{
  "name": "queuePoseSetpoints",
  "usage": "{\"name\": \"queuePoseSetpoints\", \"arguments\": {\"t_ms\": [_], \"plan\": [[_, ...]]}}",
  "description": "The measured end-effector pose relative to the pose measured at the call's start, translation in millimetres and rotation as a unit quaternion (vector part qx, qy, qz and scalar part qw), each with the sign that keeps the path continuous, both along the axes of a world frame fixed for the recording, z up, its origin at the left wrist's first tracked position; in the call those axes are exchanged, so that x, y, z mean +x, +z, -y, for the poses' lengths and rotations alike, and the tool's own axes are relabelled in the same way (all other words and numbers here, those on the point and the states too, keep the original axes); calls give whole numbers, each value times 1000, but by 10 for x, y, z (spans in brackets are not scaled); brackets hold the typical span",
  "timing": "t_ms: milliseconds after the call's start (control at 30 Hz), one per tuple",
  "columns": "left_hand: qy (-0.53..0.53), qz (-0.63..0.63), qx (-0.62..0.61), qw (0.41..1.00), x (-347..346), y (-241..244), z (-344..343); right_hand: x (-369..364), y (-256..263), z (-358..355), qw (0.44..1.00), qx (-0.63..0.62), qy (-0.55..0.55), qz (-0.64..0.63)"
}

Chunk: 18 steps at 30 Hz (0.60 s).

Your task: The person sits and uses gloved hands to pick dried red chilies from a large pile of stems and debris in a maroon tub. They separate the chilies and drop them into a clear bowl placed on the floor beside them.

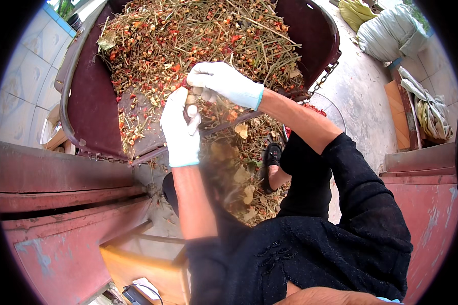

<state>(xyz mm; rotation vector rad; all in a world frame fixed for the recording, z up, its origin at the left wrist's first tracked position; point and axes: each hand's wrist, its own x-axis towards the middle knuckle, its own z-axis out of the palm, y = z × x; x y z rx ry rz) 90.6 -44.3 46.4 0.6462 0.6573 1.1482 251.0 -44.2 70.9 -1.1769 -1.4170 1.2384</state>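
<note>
My left hand [181, 127], in a white knit glove with a light blue cuff, is raised over the front edge of a dark red metal cart bed [93, 99]. Its fingers are curled, and their grip is partly hidden. My right hand [223, 84], gloved alike, meets it fingertip to fingertip with thumb and fingers pinched. A small red piece [184, 82], perhaps dried chili pepper, shows between the fingertips of both hands. Behind them, a heap of dry stems, pale caps and red bits [198, 34] fills much of the bed.
Stems and dry leaves [248, 194] litter the floor around my shoe [273, 154]. Red pieces [316, 109] show in a container behind my right forearm. A chain [322, 78] hangs at the cart's corner. Pink metal doors [61, 244] and a wooden stool or box [145, 263] stand near; sacks [391, 34] lie right.
</note>
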Motion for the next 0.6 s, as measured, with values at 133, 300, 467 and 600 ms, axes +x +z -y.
{"name": "queuePoseSetpoints", "arguments": {"t_ms": [133, 300, 467, 600], "plan": [[32, -113, 72, 990, 18, 45, 75, -18, -32, 2, 1000, 5, -10, 4], [62, -218, 131, 965, 5, 4, 87, -55, 133, 69, 997, -14, -11, 77], [104, -357, 290, 882, -3, 44, 79, 47, 145, 99, 996, -78, 37, 4], [157, -459, 441, 755, -7, 14, 77, 92, 164, 114, 956, -235, 89, -152]]}}
